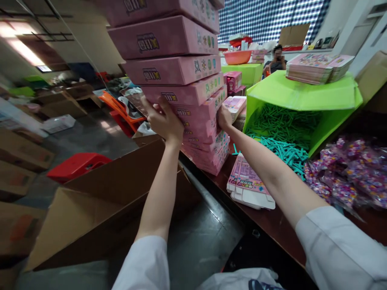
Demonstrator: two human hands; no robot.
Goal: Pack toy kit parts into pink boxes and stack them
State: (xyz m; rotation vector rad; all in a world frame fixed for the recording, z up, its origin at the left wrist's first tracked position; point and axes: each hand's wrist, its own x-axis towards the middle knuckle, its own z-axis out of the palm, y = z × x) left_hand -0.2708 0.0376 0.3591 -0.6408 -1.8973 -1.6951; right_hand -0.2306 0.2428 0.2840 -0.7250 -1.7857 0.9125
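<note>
A tall stack of pink cardboard boxes (pixel 173 70) rises in front of me from the edge of the dark table, its layers slightly askew. Against the stack's left face lies my left hand (pixel 167 121), fingers bent around the boxes near mid-height. My right hand (pixel 224 117) grips the opposite side at about the same level, its fingertips partly hidden. Together both hands clasp the stack between them. Below my right forearm, flattened pink cartons (pixel 249 183) lie on the table.
An open brown carton (pixel 99 201) stands on the floor at left, near a red stool (pixel 78 166). A green box (pixel 302 94) spills teal sticks (pixel 282 151) at right, beside bagged colourful pieces (pixel 350 173). A person (pixel 275 60) sits at the back.
</note>
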